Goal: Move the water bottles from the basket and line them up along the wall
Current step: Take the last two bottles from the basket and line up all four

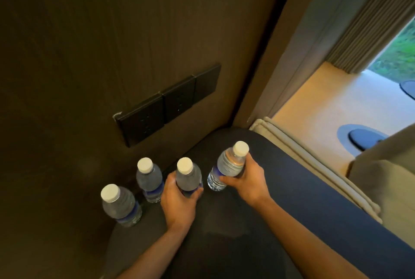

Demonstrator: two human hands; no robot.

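Note:
Several clear water bottles with white caps and blue labels stand on a dark round tabletop [224, 245] beside a brown wall [89, 54]. Two of them, the nearest bottle [120, 205] and a second bottle [149, 179], stand free along the wall. My left hand [177, 202] is wrapped around a third bottle [187, 176], which is upright on the table. My right hand [246, 181] grips a fourth bottle [229, 165], tilted to the right with its base close to the table. No basket is in view.
A black row of wall sockets [168, 103] sits on the wall above the bottles. A beige cushion edge [314, 162] borders the table on the right. Beyond it lie a tan floor [314, 103], a curtain [370, 20] and a bright window.

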